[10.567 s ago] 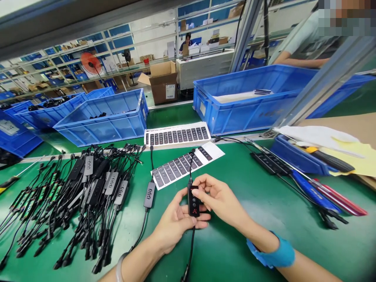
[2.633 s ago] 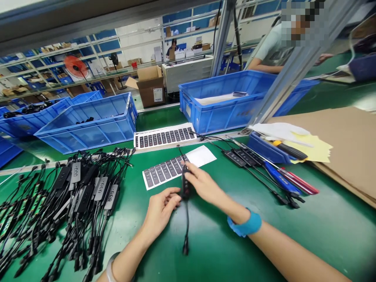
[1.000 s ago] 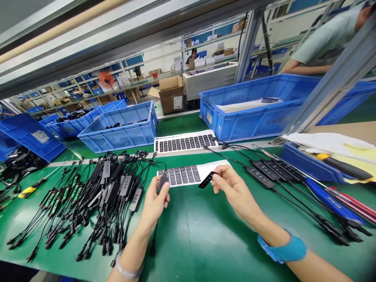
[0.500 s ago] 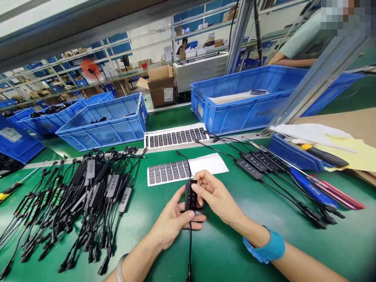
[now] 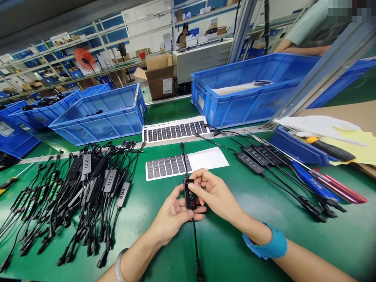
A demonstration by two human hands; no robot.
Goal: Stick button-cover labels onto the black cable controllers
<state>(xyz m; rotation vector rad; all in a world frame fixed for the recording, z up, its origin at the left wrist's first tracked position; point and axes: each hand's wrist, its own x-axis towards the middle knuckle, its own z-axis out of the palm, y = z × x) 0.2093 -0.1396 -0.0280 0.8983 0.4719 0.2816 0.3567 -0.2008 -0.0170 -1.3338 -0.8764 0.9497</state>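
Cradling a black controller [image 5: 190, 202] in front of the wearer, the left hand [image 5: 173, 214] is gripping its body; the right hand [image 5: 214, 194] is laying its thumb on the face, whether pinching I can't tell. Label-seating seems under way, calling for even pressure. Beyond, a half-bare label sheet [image 5: 208, 159] is lying flat.

left wrist [image 5: 131, 259]: pale rounded bangle [image 5: 118, 267]; right wrist [image 5: 255, 231]: broad blue wristband [image 5: 272, 243]; forearms [image 5: 147, 243]: bare
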